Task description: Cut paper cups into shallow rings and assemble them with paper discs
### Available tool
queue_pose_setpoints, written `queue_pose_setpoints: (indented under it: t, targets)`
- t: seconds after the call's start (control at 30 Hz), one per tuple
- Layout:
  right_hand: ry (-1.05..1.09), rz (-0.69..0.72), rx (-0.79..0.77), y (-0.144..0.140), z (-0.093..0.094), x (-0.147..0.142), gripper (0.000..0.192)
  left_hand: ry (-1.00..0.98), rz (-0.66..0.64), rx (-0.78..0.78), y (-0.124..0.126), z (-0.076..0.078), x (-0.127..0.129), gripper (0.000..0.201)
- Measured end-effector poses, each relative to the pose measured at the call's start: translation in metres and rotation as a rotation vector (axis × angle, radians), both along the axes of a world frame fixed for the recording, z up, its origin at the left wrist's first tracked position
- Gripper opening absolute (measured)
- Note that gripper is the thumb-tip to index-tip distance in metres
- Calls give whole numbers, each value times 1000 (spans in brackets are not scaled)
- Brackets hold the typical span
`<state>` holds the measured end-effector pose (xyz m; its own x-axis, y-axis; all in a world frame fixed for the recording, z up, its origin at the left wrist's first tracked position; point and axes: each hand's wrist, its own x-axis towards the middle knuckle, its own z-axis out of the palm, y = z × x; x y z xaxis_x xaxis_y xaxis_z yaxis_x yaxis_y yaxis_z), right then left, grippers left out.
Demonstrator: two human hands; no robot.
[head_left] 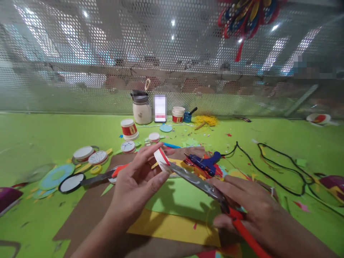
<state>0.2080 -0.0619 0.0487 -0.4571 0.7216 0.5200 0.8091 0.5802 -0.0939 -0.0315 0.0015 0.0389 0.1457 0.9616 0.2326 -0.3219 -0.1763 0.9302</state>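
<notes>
My left hand [139,179] pinches a small white paper cup piece with a red band [160,157], held tilted above the table. My right hand [249,204] grips red-handled scissors [199,182]; the long grey blades point up-left and their tips meet the cup piece's rim. Beneath both hands lie sheets of green [180,197], yellow [172,225] and brown [88,211] paper.
A blue glue gun [205,163] with a black cord [271,172] lies just behind the scissors. Cut cups, round lids and paper discs [88,156] litter the left. A jug [141,107], a phone [160,107] and stacked cups [178,114] stand by the perforated metal wall.
</notes>
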Motion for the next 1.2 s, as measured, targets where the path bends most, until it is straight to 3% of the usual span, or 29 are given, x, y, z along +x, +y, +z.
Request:
queue_pose_setpoints:
  t: [0.27,0.57,0.73,1.2]
  targets:
    - [18,21,-8,-3,-1,-2,47,5,1,67,2,-4,-2,46]
    - [15,30,-38,-3,-3,-3,45,25,133,23,-5,-3,5,45]
    - [-25,13,-112,-7,-7,2,40,38,123,42,-7,-5,7,48]
    - [-11,-5,-20,-2,-3,1,43,53,130,61,-6,-4,8,43]
